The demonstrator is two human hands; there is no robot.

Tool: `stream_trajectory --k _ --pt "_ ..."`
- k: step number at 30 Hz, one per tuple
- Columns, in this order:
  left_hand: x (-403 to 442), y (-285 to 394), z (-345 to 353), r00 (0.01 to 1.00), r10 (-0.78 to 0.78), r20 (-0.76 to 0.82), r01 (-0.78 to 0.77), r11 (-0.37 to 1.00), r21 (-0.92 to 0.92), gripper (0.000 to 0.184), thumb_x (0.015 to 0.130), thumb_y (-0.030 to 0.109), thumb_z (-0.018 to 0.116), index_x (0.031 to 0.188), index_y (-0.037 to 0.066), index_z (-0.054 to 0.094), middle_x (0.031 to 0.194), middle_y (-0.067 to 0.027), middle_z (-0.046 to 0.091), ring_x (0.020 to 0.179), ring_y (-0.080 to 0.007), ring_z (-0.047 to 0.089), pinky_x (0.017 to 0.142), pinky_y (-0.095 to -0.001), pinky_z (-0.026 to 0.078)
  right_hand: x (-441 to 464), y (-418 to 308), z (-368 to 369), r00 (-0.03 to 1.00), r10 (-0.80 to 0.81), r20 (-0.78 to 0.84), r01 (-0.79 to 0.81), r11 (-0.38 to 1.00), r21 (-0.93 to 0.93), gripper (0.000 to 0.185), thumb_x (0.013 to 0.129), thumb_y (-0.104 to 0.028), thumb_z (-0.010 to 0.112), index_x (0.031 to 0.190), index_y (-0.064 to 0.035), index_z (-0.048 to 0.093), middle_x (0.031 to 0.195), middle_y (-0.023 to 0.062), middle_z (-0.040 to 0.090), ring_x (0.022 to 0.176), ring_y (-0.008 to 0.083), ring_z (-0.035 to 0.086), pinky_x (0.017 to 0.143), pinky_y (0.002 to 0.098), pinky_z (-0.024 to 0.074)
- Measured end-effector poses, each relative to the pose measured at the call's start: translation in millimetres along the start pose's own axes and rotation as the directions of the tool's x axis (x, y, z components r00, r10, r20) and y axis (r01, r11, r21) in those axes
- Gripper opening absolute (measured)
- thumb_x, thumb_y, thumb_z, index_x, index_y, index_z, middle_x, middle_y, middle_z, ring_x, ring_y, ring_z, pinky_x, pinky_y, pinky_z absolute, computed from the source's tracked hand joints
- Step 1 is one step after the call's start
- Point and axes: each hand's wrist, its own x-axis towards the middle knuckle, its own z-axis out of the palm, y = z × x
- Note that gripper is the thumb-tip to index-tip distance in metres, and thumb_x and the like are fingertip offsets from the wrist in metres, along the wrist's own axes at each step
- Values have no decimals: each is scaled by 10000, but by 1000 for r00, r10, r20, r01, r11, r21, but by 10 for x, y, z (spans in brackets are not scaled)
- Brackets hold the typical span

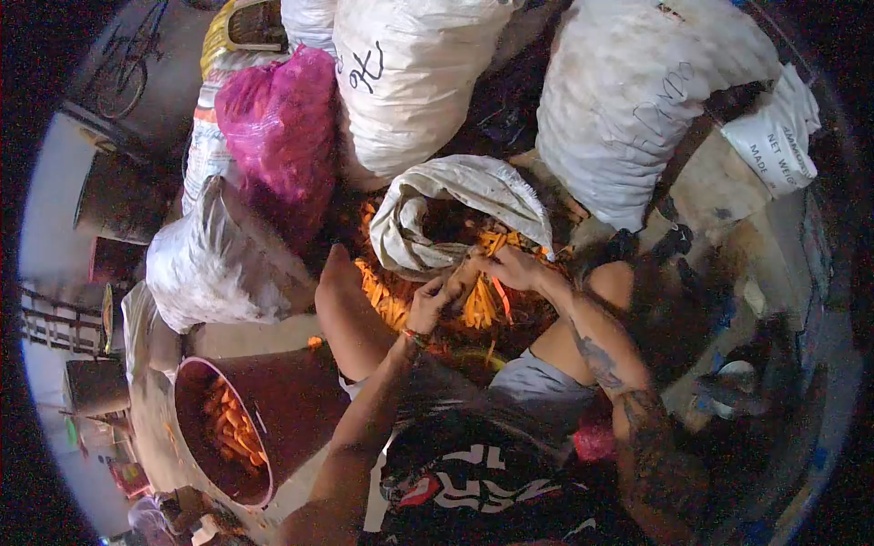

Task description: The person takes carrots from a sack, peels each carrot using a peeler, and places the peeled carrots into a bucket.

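Between my knees, my left hand (435,302) and my right hand (512,270) are close together. The fingers of both are closed round a small brownish piece (467,273), too blurred to name. Just beyond them lies an open white sack (401,227) with its rim rolled down, and dark contents show inside. Below and around my hands is a heap of orange strips (480,305), with more strips (382,296) to the left. One reddish-orange strip (503,300) hangs under my right hand.
Full white sacks (410,82) (637,100) stand ahead, with a pink sack (282,118) and a grey-white sack (214,264) at the left. A tilted dark red bucket (300,419) holding orange pieces (232,423) is at the lower left. A bicycle (123,77) is farther back.
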Motion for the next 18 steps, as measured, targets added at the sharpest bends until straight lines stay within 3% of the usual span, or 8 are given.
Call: stream_trajectory --k 1,3,7,8,12,15,16,18 --pt "-12 -83 -47 999 -41 8 41 999 -4 449 885 292 575 1224 1 530 978 -64 631 855 -141 590 743 -257 464 -8 -108 -25 992 100 83 -97 994 -42 540 915 -523 500 1053 -6 568 936 80 603 776 128 547 703 332 451" --pt "28 -240 -72 993 -110 42 118 937 -328 469 916 330 488 1260 12 500 1054 -77 616 916 -153 594 777 -278 473 -69 -543 -197 984 179 8 -178 982 -58 487 896 -469 563 1055 -9 552 966 103 594 724 138 555 671 342 452" --pt "80 -154 25 962 -272 19 209 689 -694 459 954 345 368 1281 41 473 1085 -71 601 915 -172 599 762 -293 483 72 -420 -136 990 94 -100 -79 986 144 508 807 -416 706 1069 -21 524 1025 124 587 713 160 559 668 357 456" --pt "72 -111 14 976 -173 133 217 693 -688 413 958 307 388 1269 54 486 1116 -72 589 938 -172 588 767 -285 479 43 -350 -36 982 77 -175 -69 996 51 541 732 -391 769 1058 -15 557 969 154 627 952 280 611 816 385 475" --pt "185 11 92 958 -279 69 263 756 -600 417 945 315 437 1273 61 484 1098 -64 592 926 -180 593 759 -293 489 -41 -349 8 906 -255 -339 178 954 -242 609 702 -342 793 1136 -14 518 1007 179 628 989 292 607 833 392 474" --pt "44 482 238 961 -276 32 249 804 -540 442 924 358 489 1266 77 492 1056 -49 600 864 -184 601 727 -302 498 13 -401 -554 875 122 -468 -95 992 80 641 686 -324 806 1154 -2 509 1029 186 626 996 304 606 839 404 470" --pt "52 392 233 951 -277 138 294 664 -688 434 925 353 488 1260 77 497 1039 -49 602 833 -185 598 708 -298 495 93 -229 -577 782 130 -610 -60 989 133 576 677 -313 817 1111 -28 568 941 148 667 948 269 636 783 355 493" --pt "174 310 134 965 -242 101 257 798 -544 438 925 341 480 1272 74 487 1057 -52 599 849 -187 598 714 -302 495 169 -98 -345 860 35 -509 20 994 103 555 682 -310 813 1098 -30 574 975 162 659 957 279 633 801 367 487"
